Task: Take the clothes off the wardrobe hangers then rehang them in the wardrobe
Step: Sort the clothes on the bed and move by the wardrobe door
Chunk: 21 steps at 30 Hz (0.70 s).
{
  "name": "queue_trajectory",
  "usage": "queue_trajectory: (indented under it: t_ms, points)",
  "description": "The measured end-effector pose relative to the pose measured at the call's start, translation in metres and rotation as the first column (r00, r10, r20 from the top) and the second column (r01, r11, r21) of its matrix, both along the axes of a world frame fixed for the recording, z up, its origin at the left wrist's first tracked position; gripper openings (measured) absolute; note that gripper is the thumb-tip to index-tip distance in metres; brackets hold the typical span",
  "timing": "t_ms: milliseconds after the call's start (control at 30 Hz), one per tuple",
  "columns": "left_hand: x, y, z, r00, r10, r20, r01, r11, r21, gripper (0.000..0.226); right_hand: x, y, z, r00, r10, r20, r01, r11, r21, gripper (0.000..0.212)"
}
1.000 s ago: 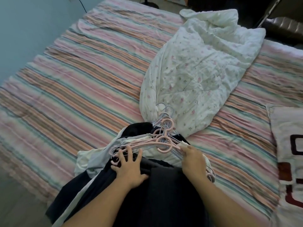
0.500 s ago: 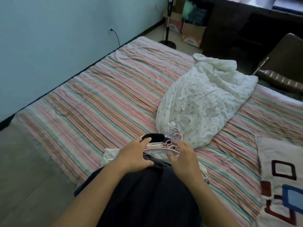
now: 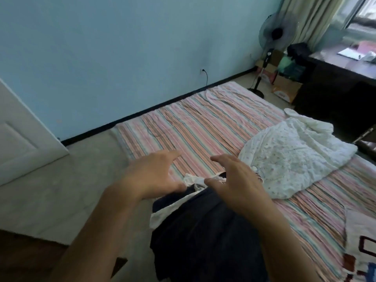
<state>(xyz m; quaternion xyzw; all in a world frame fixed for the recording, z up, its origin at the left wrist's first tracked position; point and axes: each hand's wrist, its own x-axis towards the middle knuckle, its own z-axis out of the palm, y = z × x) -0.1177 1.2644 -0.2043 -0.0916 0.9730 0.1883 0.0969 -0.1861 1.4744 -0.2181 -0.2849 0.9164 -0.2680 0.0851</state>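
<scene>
Two hands — left hand [image 3: 154, 176], right hand [image 3: 238, 180] — are held above the dark clothes [image 3: 203, 237] on the striped bed [image 3: 203, 127]; each grip is wide, nothing held.

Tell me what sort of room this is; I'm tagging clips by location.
Most likely a bedroom: a bed with a striped sheet and a floral quilt on it, a standing fan in the corner, and curtains by the window.

Matt dark cloth clothes [image 3: 203, 237], striped woven bedspread [image 3: 203, 129], crinkled white floral cotton quilt [image 3: 295, 157], smooth painted wall [image 3: 122, 47]
</scene>
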Motion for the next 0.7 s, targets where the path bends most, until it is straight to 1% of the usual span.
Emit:
queue_trajectory:
  t_ms: [67, 133, 200, 300, 433, 500, 567, 700]
  points:
    - [0.047, -0.022, 0.019, 0.995, 0.082, -0.051, -0.081, 0.996, 0.026, 0.093, 0.031, -0.025, 0.025, 0.996, 0.083, -0.022, -0.083, 0.996, -0.014, 0.055]
    - [0.094, -0.043, 0.035, 0.987, 0.151, -0.06, -0.15, 0.988, 0.03, 0.09, 0.062, -0.051, 0.044, 0.985, 0.166, -0.046, -0.168, 0.986, -0.025, 0.053]
    - [0.141, -0.062, 0.051, 0.975, 0.214, -0.061, -0.214, 0.977, 0.0, 0.092, 0.096, -0.08, 0.059, 0.961, 0.269, -0.07, -0.271, 0.962, -0.022, 0.054]
    - [0.217, -0.088, 0.071, 0.931, 0.347, -0.114, -0.354, 0.934, -0.047, 0.096, 0.15, -0.126, 0.079, 0.903, 0.421, -0.085, -0.425, 0.904, -0.036, 0.057]
    - [0.311, -0.105, 0.088, 0.825, 0.532, -0.189, -0.537, 0.843, 0.028, 0.099, 0.219, -0.177, 0.101, 0.798, 0.591, -0.121, -0.598, 0.8, -0.039, 0.056]
    - [0.356, -0.108, 0.095, 0.774, 0.602, -0.194, -0.611, 0.791, 0.017, 0.096, 0.251, -0.198, 0.111, 0.735, 0.659, -0.159, -0.671, 0.741, -0.028, 0.053]
    - [0.4, -0.109, 0.101, 0.71, 0.679, -0.186, -0.69, 0.723, 0.005, 0.095, 0.28, -0.217, 0.12, 0.662, 0.724, -0.193, -0.74, 0.672, -0.016, 0.051]
    - [0.489, -0.109, 0.114, 0.552, 0.811, -0.192, -0.813, 0.575, 0.09, 0.1, 0.335, -0.247, 0.132, 0.536, 0.808, -0.244, -0.827, 0.561, 0.041, 0.057]
